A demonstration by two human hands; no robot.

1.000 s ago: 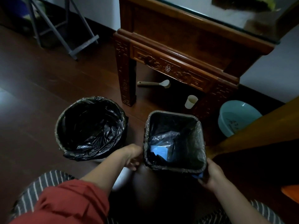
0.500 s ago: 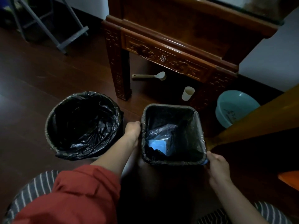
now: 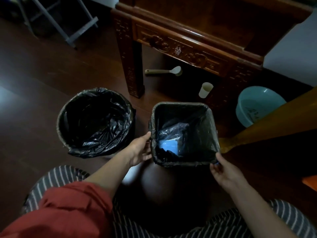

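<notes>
Dark brown wood formed the floor [image 3: 34,74] of the room, and a carved wooden table [image 3: 188,47] stood against a pale wall [image 3: 291,54]. The square bin [image 3: 180,104], fitted with a thin dark liner [image 3: 197,127], stood on the floor in front of the table. It was just beside the round bin [image 3: 60,121] on its left, the two apart. A blue item [image 3: 169,145] lay at the bottom of the square bin, partly under crumpled film.

Compared with half a second earlier, the left hand [image 3: 139,148] had moved along the left wall of the square bin toward the near corner. Its fingers [image 3: 147,154] were released and extended against that wall, thumb near the rim. The right hand [image 3: 223,170] remained at the near right corner, thumb on the rim and fingers curled below it, grasping the corner. The square bin had not shifted beside the round bin.

Under the table lay a long-handled brush [image 3: 164,71] and an upright pale cup [image 3: 205,90]. A light blue basin [image 3: 253,107] sat to the right, partly hidden by a slanted wooden rail [image 3: 274,121]. A grey folding frame [image 3: 68,23] stood at far left. A red sleeve [image 3: 60,212] covered the left upper arm.
</notes>
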